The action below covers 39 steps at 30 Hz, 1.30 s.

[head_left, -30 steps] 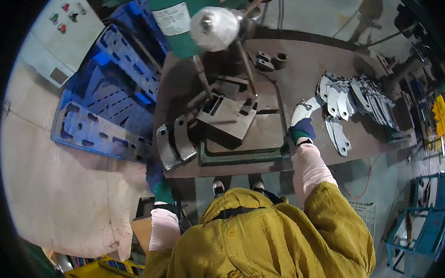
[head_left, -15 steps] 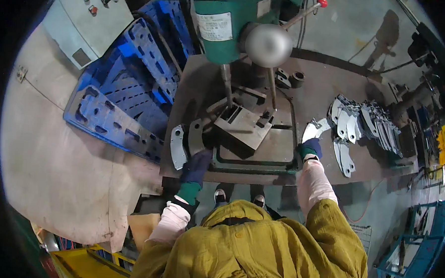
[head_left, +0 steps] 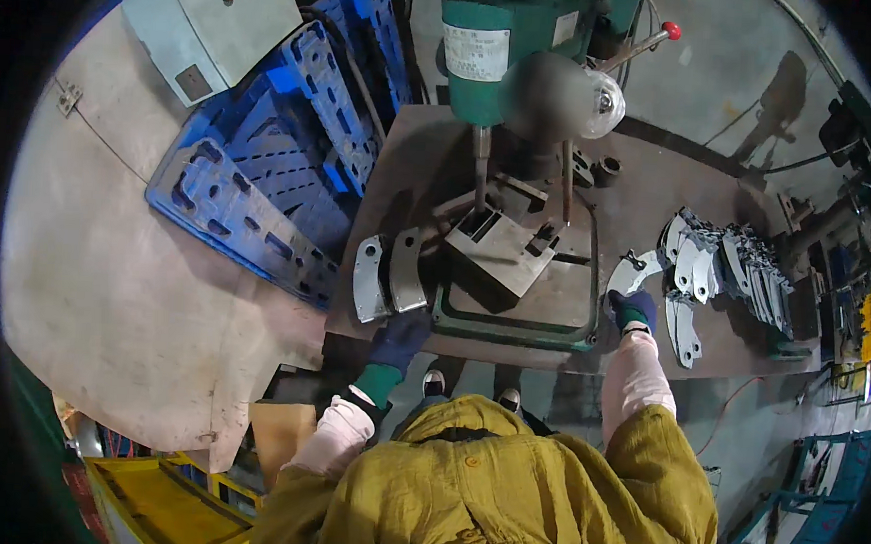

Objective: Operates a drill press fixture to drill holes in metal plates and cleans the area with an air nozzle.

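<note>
My left hand [head_left: 401, 338], in a dark blue glove, is at the table's near edge by the lower end of a curved metal plate [head_left: 408, 271]; its fingers are hard to make out. A second curved plate [head_left: 369, 281] lies just left of that one. On the right, my gloved right hand [head_left: 634, 310] is closed on the near end of another curved metal plate [head_left: 634, 273], beside a pile of similar plates [head_left: 693, 262]. Between my hands, a steel block fixture [head_left: 502, 258] sits askew on the drill press base [head_left: 511, 330], below the green drill head [head_left: 476, 65].
A lever with a red knob [head_left: 671, 30] juts from the drill press. Blue plastic pallets [head_left: 244, 210] and a grey control box [head_left: 218, 29] stand left of the table. A metal ring [head_left: 607, 171] lies behind the base. At lower left is a yellow frame [head_left: 168, 503].
The view has shifted, so the scene sits further right in it. My left hand has drawn slightly back from the curved plate. My right hand stays at the plate beside the pile.
</note>
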Motion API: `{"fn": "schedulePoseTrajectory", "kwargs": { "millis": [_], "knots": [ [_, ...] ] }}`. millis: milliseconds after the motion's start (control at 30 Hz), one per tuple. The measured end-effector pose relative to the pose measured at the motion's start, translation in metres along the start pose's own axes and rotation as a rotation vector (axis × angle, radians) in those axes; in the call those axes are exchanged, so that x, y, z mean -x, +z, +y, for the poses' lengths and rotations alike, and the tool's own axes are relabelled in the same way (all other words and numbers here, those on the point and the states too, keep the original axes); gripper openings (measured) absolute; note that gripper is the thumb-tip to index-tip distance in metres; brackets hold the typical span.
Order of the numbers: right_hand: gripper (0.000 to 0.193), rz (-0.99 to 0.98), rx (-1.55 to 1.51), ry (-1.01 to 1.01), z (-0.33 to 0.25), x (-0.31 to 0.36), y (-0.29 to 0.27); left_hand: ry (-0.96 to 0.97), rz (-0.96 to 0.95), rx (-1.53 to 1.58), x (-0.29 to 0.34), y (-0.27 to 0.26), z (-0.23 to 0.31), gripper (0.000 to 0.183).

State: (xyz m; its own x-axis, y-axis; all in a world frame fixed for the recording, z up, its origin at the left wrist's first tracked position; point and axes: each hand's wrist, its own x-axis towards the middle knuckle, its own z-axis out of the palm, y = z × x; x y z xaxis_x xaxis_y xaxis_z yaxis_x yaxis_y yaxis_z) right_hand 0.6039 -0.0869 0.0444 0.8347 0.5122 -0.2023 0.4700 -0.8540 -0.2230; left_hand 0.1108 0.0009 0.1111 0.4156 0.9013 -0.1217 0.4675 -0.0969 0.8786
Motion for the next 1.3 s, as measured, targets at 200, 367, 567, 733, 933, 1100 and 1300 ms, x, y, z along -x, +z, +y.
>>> {"fn": "schedulePoseTrajectory", "kwargs": {
  "millis": [200, 367, 567, 733, 933, 1100, 1300],
  "knots": [
    [0.079, -0.036, -0.033, 0.137, -0.042, 0.024, 0.010, 0.094, -0.055, 0.141, 0.002, 0.019, -0.004, 0.032],
    [0.082, -0.062, -0.004, 0.225, -0.017, -0.026, 0.061, 0.023, 0.038, 0.235, 0.004, 0.029, -0.032, 0.030],
    [0.045, -0.090, 0.343, -0.290, 0.006, -0.054, 0.051, 0.027, 0.117, -0.098, 0.037, 0.002, -0.003, 0.033],
    [0.020, -0.187, -0.248, -0.408, -0.006, -0.004, -0.020, 0.068, 0.013, -0.058, 0.036, 0.007, -0.057, 0.036],
    [0.017, 0.218, -0.578, -0.747, 0.023, 0.074, -0.056, -0.210, -0.424, 0.415, 0.003, 0.025, 0.007, 0.042],
    [0.024, 0.368, 0.128, -1.190, -0.036, 0.160, -0.117, -0.518, -0.670, 1.171, -0.016, 0.044, 0.036, 0.046],
    [0.039, 0.486, 0.203, -1.510, -0.106, 0.197, -0.132, -0.568, -0.842, 1.252, -0.031, 0.042, 0.033, 0.045]
  ]
}}
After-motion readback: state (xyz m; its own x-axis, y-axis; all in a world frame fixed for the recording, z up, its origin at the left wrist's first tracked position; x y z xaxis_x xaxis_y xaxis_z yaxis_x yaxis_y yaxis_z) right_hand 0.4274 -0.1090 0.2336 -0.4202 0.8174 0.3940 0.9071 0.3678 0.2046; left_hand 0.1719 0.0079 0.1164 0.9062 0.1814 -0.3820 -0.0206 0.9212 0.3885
